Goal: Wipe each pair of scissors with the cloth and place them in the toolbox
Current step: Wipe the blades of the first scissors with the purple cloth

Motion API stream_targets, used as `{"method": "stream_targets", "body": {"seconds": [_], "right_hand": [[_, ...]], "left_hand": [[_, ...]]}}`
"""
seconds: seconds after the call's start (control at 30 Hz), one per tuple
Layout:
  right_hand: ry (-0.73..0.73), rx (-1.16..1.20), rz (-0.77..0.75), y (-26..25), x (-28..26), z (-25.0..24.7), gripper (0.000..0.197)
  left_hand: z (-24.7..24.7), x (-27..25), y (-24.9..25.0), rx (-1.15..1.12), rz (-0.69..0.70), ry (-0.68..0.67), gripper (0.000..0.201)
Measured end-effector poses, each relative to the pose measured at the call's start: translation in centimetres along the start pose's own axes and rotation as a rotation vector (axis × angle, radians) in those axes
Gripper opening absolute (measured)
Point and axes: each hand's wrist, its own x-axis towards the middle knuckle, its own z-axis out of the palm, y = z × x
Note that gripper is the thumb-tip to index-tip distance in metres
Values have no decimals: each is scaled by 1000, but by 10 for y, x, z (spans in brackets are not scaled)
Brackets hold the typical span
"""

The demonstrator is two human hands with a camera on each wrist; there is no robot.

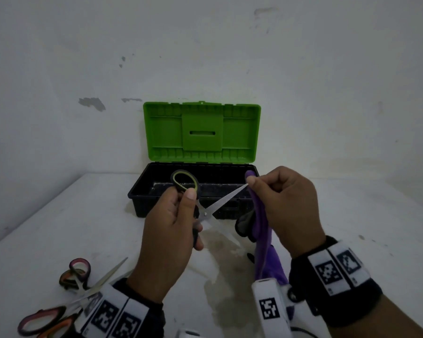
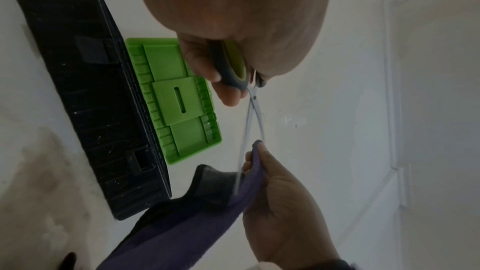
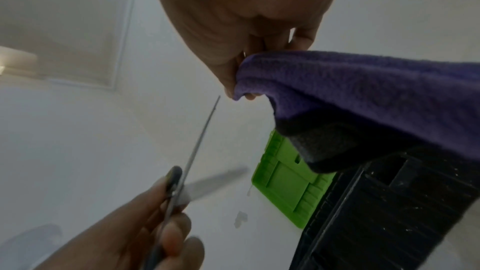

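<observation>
Both hands are raised just in front of the toolbox (image 1: pixel 142 189), a little apart from each other and each closed on its own thing. Left hand (image 1: pixel 169 230) grips the green-and-grey handled scissors (image 1: pixel 206 211) by the handles, thumb lying along the upper loop and fingers curled round the lower one; the blades stand spread open, one pointing up and to the right toward the right hand, the other slanting down toward the table. Right hand (image 1: pixel 286 206) pinches a fold of the purple cloth (image 1: pixel 264 230) between thumb and fingers, right at the tip of the upper blade; whether the cloth actually touches that tip cannot be told, since the right wrist view shows the point just short of the fingers. From the pinch the cloth hangs down past the right wrist, its darker grey underside showing beside the toolbox's front wall. The toolbox sits on the white table (image 1: pixel 352 240) against the wall, its black tray open and its green lid (image 1: pixel 202 132) standing upright behind it. Well to the left of the toolbox and nearer the person, at the table's near edge, lie other scissors (image 1: pixel 83 281) with pink and orange handles, partly hidden by the left wrist.
</observation>
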Motion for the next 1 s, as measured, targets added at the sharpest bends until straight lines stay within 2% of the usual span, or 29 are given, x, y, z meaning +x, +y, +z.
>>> {"method": "stream_targets", "body": {"seconds": [0.13,0.3,0.47,0.57,0.73,0.9,1.0], "right_hand": [[22,50,-11,-9,6,-13,20],[-163,-113,-129,-23,-13,2,18],[-235,-121,-184,-12,-32,24,18],[-263,-116,-192,-13,-39,27,18],[-147,-113,-119,-6,-23,22,25],[-258,-72,-140,-17,-39,25,26],[-228,-50,-108,-12,-32,24,26]], "left_hand": [[-2,3,-1,92,60,36,34],[4,2,-6,240,207,50,29],[9,-2,-13,357,323,54,32],[6,-3,-16,437,398,51,20],[6,-6,-19,415,456,72,22],[4,-6,-21,384,465,92,18],[4,-7,-21,391,485,86,18]]}}
